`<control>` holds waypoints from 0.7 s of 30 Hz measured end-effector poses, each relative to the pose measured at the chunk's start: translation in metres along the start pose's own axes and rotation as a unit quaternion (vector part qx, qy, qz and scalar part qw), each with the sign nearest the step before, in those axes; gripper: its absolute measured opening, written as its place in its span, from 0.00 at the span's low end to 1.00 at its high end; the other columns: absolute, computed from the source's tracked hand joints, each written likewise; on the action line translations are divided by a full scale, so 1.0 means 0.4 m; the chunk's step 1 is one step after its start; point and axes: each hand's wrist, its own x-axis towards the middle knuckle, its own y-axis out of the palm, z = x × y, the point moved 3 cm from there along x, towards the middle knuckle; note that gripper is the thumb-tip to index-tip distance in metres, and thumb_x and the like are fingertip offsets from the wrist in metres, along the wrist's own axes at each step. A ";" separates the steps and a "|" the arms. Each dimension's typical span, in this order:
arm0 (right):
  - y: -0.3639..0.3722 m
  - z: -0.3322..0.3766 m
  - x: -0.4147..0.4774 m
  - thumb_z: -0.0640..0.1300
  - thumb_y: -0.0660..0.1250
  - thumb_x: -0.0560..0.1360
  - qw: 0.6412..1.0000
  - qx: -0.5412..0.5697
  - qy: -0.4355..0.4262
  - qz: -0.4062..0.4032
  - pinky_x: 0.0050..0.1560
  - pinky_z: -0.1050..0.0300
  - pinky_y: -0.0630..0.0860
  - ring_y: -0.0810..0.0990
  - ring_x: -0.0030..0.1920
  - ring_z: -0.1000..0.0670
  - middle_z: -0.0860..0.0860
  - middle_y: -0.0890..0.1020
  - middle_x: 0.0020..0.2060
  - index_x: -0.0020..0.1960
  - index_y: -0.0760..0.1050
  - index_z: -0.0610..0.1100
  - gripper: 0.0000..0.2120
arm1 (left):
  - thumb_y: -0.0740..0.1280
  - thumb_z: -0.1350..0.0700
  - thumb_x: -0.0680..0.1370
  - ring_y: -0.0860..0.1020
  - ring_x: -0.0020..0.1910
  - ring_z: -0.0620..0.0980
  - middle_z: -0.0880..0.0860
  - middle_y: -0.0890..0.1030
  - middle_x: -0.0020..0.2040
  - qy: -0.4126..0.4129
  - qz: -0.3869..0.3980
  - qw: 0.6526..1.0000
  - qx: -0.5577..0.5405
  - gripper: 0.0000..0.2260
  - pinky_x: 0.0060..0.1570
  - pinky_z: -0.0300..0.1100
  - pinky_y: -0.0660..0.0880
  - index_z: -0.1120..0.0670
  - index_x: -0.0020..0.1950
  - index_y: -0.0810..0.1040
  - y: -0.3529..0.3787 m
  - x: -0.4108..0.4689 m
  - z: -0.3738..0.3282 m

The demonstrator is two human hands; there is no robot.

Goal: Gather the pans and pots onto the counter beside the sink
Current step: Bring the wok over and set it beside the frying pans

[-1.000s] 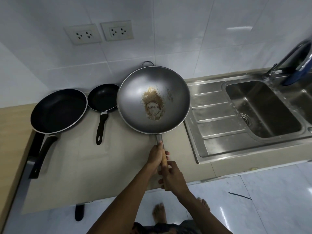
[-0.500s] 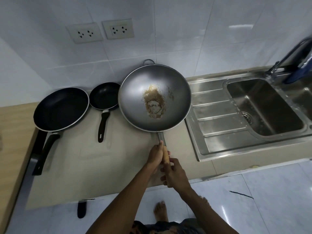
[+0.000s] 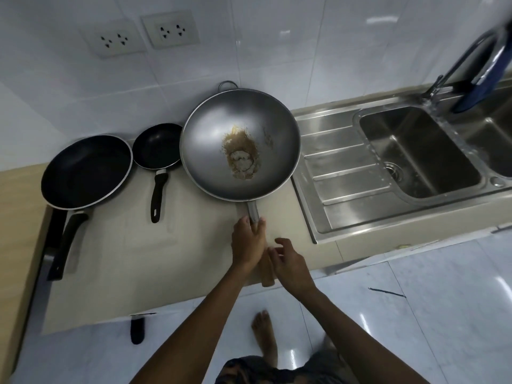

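Left hand (image 3: 248,245) is wrapped around the wok's wooden handle (image 3: 266,273) near the counter's (image 3: 110,273) front edge, while the right hand (image 3: 288,266) sits just beside it with fingers spread, holding nothing. The wok (image 3: 240,145) is a big round grey metal bowl with a crusty brown patch in the middle, sitting on the beige counter right next to the steel sink's (image 3: 415,151) ribbed drainboard. Further left toward the white-tiled wall are two black nonstick pans, a small frying pan (image 3: 157,146) and a large frying pan (image 3: 86,171).
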 end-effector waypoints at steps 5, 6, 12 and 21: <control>-0.088 -0.013 -0.031 0.54 0.58 0.84 0.993 -0.091 -0.072 -0.027 0.69 0.50 0.74 0.76 0.69 0.44 0.45 0.75 0.72 0.77 0.65 0.45 0.24 | 0.60 0.40 0.82 0.70 0.72 0.54 0.53 0.72 0.75 0.098 -0.039 0.984 0.144 0.27 0.70 0.53 0.66 0.53 0.76 0.67 0.023 -0.081 -0.052; -0.115 -0.021 -0.044 0.55 0.57 0.85 0.989 -0.114 -0.092 -0.029 0.71 0.50 0.72 0.75 0.71 0.44 0.45 0.74 0.74 0.77 0.65 0.45 0.24 | 0.59 0.39 0.82 0.69 0.73 0.54 0.53 0.71 0.76 0.119 -0.037 0.978 0.164 0.27 0.71 0.52 0.65 0.52 0.77 0.66 0.037 -0.097 -0.063; -0.348 -0.126 -0.136 0.49 0.62 0.83 0.934 -0.285 -0.196 -0.086 0.68 0.46 0.75 0.77 0.69 0.41 0.42 0.78 0.70 0.74 0.72 0.41 0.22 | 0.55 0.37 0.82 0.63 0.79 0.53 0.53 0.66 0.80 0.234 -0.003 0.929 0.286 0.29 0.76 0.53 0.58 0.52 0.79 0.66 0.199 -0.214 -0.165; -0.846 -0.416 -0.328 0.53 0.65 0.81 0.878 -0.406 -0.096 -0.234 0.68 0.35 0.73 0.74 0.72 0.35 0.42 0.76 0.71 0.74 0.73 0.45 0.24 | 0.50 0.34 0.82 0.57 0.82 0.53 0.52 0.60 0.82 0.428 0.108 0.818 0.369 0.33 0.79 0.56 0.51 0.51 0.82 0.62 0.680 -0.437 -0.467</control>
